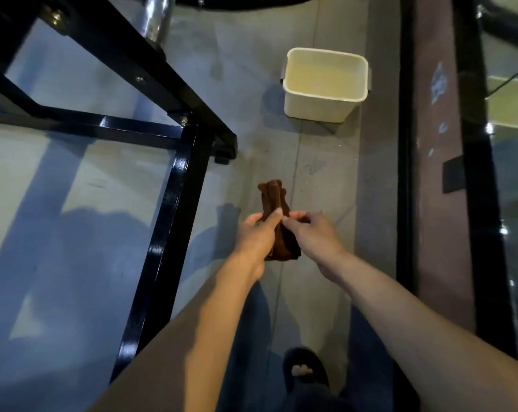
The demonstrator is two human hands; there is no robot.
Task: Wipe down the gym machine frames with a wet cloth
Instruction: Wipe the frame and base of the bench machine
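you stood on a grey concrete floor with a thin seam running from twelve to six o'clock. soft bluish shadows lay across it toward nine o'clock, and the light was dim and cool. at one o'clock a cream plastic tub sat on the floor. along three o'clock ran a reddish-brown strip, flecked with pale marks, edged by black rails. beyond them a glossy panel caught small bright reflections. at six o'clock was a dark sandal.
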